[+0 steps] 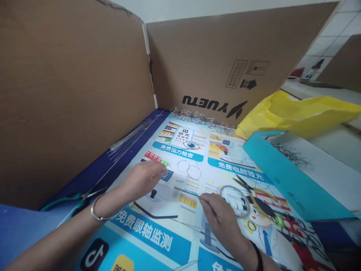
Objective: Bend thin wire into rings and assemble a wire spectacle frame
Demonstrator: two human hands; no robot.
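Note:
My left hand (146, 180) hovers over the printed poster (138, 248), its fingers curled down and pressed together. Whatever lies in those fingers is hidden. Lower and to the right, my right hand (218, 214) pinches the end of a thin wire (186, 191) that points left toward the other hand. Two thin wire rings (194, 172) lie on the poster just beyond my hands. Teal-handled scissors (80, 197) rest beside my left forearm. Past my right hand are a dark-bladed cutting tool with yellowish handles (265, 196) and a larger pale ring (235, 201).
Cardboard walls (70, 94) stand at left and back. Straight wires (129, 139) lie along the left edge. Tangled wire scraps (201, 116) line the back. At right are a teal box (293, 184) holding clippings, a yellow bag (296, 111) and several dark rings (306, 233).

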